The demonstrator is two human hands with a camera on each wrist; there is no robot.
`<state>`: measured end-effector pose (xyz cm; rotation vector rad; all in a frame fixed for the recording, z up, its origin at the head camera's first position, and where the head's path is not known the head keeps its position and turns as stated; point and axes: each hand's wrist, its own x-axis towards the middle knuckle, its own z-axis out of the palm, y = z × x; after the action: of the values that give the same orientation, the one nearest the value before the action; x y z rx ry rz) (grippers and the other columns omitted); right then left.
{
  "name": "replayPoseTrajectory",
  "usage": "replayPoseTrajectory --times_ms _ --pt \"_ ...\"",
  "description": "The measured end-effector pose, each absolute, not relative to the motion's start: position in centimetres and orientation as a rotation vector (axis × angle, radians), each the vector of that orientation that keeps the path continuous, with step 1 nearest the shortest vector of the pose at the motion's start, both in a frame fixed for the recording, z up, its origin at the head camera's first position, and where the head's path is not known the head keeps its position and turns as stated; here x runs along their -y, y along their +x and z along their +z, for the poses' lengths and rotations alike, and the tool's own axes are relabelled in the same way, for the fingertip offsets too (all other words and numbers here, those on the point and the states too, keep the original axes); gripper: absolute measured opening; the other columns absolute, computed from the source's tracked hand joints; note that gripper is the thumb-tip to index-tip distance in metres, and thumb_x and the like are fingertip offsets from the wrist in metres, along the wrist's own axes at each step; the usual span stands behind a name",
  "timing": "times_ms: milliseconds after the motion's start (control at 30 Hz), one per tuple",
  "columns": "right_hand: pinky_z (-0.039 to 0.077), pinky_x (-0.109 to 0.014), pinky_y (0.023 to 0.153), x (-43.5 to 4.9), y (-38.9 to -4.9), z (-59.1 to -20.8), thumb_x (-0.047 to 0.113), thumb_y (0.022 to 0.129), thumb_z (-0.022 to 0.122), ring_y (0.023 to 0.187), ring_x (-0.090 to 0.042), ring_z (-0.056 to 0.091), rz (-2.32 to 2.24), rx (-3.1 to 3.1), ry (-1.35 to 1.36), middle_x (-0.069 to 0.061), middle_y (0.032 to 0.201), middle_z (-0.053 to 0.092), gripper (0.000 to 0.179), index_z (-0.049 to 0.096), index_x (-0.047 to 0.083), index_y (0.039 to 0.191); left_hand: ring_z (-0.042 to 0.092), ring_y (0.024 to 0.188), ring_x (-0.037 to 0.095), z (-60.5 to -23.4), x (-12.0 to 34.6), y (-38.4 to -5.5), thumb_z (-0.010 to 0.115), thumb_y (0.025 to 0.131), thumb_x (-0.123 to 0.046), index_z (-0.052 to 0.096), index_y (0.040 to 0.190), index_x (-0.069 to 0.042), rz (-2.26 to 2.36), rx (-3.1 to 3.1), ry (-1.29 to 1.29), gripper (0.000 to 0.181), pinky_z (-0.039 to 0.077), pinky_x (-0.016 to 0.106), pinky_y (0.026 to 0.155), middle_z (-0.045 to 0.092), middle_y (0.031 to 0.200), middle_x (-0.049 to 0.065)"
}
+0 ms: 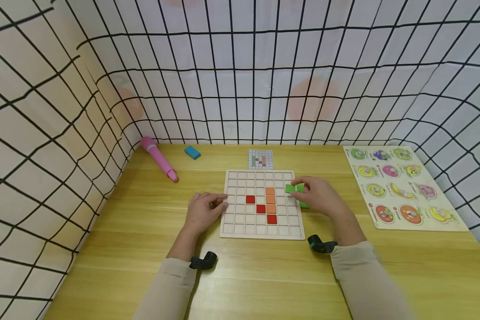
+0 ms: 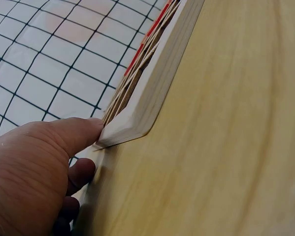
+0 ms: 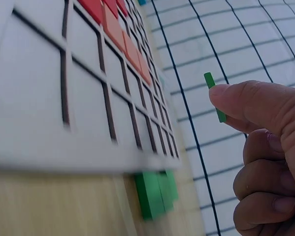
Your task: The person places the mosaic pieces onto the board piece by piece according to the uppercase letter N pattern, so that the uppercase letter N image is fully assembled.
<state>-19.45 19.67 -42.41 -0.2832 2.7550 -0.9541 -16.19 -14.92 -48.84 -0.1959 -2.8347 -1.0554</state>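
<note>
A pale wooden grid board (image 1: 240, 226) lies flat on the table, with three red tiles (image 1: 250, 199) and three orange tiles (image 1: 270, 199) set in its squares. My left hand (image 1: 202, 212) touches the board's left edge with thumb and forefinger; the left wrist view shows a fingertip (image 2: 95, 125) against the rim. Over the board's right side, my right hand (image 1: 320, 194) pinches a thin green tile (image 3: 221, 114) between thumb and forefinger, held on edge above the surface. More green tiles (image 3: 154, 196) lie just off the board's right edge, partly hidden by the right hand in the head view.
Behind the board lies a small pattern card (image 1: 261, 159) with a coloured grid. A blue block (image 1: 192, 152) and a pink microphone-shaped object (image 1: 160, 159) are at the back left. A fruit picture board (image 1: 408, 189) lies at the right. Black-lined white curtain (image 1: 244, 80) surrounds the table.
</note>
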Motion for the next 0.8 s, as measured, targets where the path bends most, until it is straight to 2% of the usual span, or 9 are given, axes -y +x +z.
replayPoseTrajectory --times_ms 300,667,800 --pt "0.032 -0.028 0.053 -15.9 -19.8 -43.2 0.031 0.095 0.071 0.058 -0.017 0.04 -0.945 -2.719 -0.309 -0.001 0.072 0.045 0.033 0.068 0.016 0.124 0.051 0.09 0.021 -48.7 14.8 -16.1 0.074 0.092 -0.032 0.077 0.119 -0.022 -1.052 2.829 -0.196 0.029 0.035 0.041 0.088 0.068 0.088 -0.001" --pt "0.036 -0.03 0.059 -12.4 -20.2 -45.2 0.032 0.092 0.073 0.058 -0.015 0.04 -1.061 -2.68 -0.379 0.003 0.064 0.043 0.035 0.069 0.015 0.122 0.05 0.089 0.02 -48.9 14.9 -16.2 0.074 0.092 -0.032 0.077 0.119 -0.022 -1.056 2.828 -0.2 0.029 0.035 0.042 0.09 0.068 0.089 0.0" --pt "0.036 -0.029 0.056 -11.0 -20.3 -45.2 0.033 0.093 0.073 0.056 -0.015 0.043 -1.081 -2.676 -0.364 0.002 0.066 0.045 0.033 0.069 0.019 0.122 0.049 0.088 0.02 -48.9 14.9 -16.2 0.074 0.093 -0.032 0.077 0.119 -0.022 -1.056 2.829 -0.202 0.029 0.035 0.041 0.089 0.068 0.088 -0.001"
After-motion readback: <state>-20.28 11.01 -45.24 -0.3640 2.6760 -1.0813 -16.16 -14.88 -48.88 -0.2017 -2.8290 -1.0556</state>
